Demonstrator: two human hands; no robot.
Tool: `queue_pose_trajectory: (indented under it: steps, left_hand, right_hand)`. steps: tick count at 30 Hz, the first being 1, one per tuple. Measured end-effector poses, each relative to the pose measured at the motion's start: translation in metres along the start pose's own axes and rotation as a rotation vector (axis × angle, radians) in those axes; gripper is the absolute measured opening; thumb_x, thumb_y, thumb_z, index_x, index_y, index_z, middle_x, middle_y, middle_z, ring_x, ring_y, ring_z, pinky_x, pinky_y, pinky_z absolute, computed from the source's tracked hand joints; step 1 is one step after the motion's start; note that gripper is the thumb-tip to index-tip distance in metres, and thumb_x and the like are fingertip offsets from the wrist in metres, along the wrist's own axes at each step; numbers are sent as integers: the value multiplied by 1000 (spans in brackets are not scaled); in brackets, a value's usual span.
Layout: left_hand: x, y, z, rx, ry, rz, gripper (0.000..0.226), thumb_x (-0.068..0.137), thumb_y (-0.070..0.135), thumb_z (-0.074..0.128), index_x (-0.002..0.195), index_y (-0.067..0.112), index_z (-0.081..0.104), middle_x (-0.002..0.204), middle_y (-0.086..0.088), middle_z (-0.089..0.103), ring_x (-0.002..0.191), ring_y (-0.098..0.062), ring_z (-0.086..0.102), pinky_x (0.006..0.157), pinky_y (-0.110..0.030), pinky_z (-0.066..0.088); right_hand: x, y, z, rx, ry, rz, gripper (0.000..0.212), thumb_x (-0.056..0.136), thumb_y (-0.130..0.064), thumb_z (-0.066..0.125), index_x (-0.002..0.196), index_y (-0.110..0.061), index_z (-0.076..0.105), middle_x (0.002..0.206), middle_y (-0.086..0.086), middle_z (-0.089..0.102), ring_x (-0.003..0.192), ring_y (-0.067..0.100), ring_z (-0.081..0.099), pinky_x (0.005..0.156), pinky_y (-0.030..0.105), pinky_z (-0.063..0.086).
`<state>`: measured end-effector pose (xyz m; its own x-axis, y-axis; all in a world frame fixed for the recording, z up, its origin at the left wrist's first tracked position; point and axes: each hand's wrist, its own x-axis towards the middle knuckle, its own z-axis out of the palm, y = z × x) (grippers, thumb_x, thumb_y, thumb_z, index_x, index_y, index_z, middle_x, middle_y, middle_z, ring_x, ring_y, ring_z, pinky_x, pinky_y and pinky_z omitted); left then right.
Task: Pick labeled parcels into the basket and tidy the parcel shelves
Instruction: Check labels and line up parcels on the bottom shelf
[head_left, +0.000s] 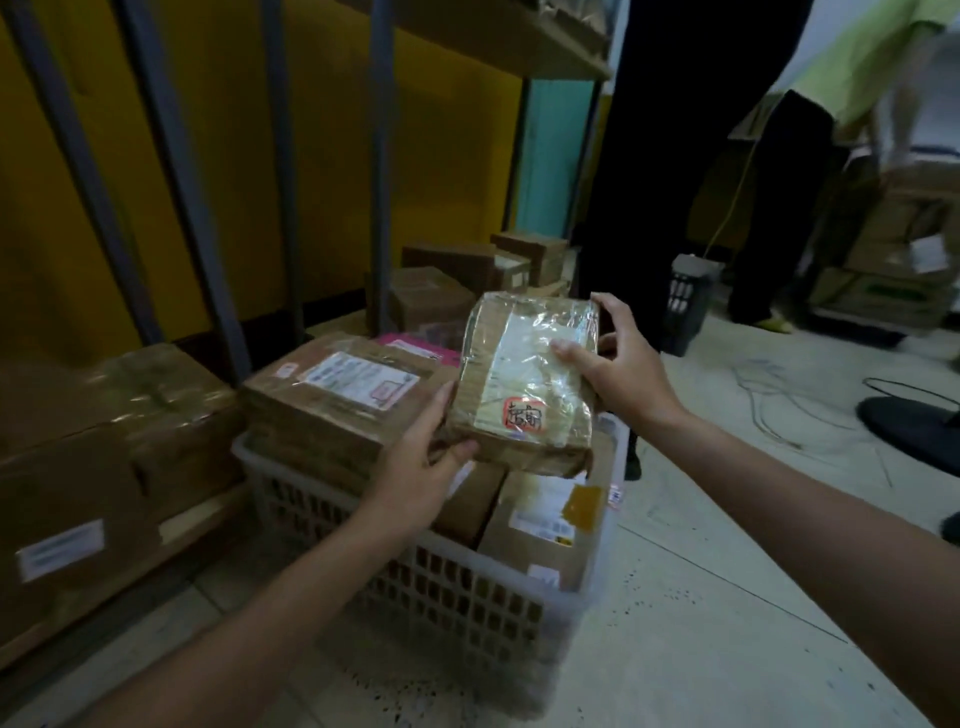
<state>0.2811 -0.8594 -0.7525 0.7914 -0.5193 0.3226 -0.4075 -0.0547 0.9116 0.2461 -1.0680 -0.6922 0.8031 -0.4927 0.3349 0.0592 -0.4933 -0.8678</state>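
Observation:
Both my hands hold a tape-wrapped cardboard parcel (524, 379) with a white label and a red-bordered handwritten sticker, tilted above the basket. My left hand (415, 462) grips its lower left corner from below. My right hand (618, 364) grips its right edge, thumb on the label. Under it stands a white plastic lattice basket (467, 582) on the floor, filled with several brown labeled parcels; a large labeled box (332, 400) sits on top at the left and another labeled box (545, 525) lies at the right.
A metal shelf frame (197, 218) stands at the left with large cardboard boxes (104, 457) on its low level. More brown boxes (452, 280) sit behind the basket. A person in dark trousers (675, 156) stands close behind, beside a dark basket (685, 301). Cables (769, 395) lie on the floor at the right.

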Motion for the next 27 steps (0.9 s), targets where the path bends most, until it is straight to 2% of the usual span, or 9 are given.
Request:
queue_pose_trajectory:
  steps: [2,5,8,10,12,15,17,20,27]
  left_hand:
    - [-1,-17,18,63,-19,-52,64,88,4,53,134,42,30,122,23,49,111,6,48,98,-20,38]
    - [-18,-50,39,192,-137,-137,62,91,10,51,142,32,25,137,15,36,129,-4,34,103,-23,33]
    - [-33,-71,50,305,-180,-134,62,89,26,56,142,36,24,132,21,35,122,0,36,94,-18,35]
    - [-31,-76,47,322,-151,-156,55,88,32,56,137,39,32,127,17,44,116,-2,41,89,-21,37]
    - [-29,-79,43,334,-138,-186,49,88,33,56,133,39,38,123,12,50,115,-5,45,87,-23,39]
    - [-31,-79,41,321,-163,-171,52,88,28,58,135,38,37,122,16,47,115,1,41,86,-18,37]
    - [-31,-76,41,348,-192,-154,56,88,26,57,137,38,33,120,19,43,113,3,38,86,-16,36]
    - [-28,-70,34,423,-189,-112,54,87,25,59,136,32,37,128,13,47,120,-6,43,94,-25,40]
    - [-39,-44,-39,597,0,-30,44,86,26,57,129,29,46,125,7,51,115,-9,44,94,-27,40]
  right_hand:
    - [-5,33,-7,-24,-10,67,68,76,-33,73,132,-36,34,95,-4,54,76,15,63,50,30,58]
    - [-19,86,-11,-143,-143,220,72,72,-31,77,130,-32,33,119,10,53,96,29,62,70,48,58]
    - [-27,117,-12,-103,-292,407,68,72,-32,77,123,-36,32,113,14,56,90,30,63,55,41,58]
    - [-22,123,-15,-87,-314,412,66,70,-35,78,118,-38,32,110,14,57,85,27,63,49,33,56]
    - [-17,124,-16,-124,-362,391,69,69,-41,77,120,-38,30,110,14,58,86,26,64,49,28,53]
    - [-16,124,-13,-245,-351,343,75,67,-48,75,124,-32,30,103,6,58,80,22,62,52,30,52]
    - [-17,122,-12,-396,-321,258,77,66,-53,73,128,-30,32,114,6,55,94,26,60,71,40,55]
    - [-17,113,-11,-618,-263,97,81,68,-58,68,137,-34,32,137,8,42,125,29,38,99,48,41]
    - [-9,33,57,-500,-206,-234,85,74,-41,73,144,-28,27,147,0,36,135,19,31,109,35,29]
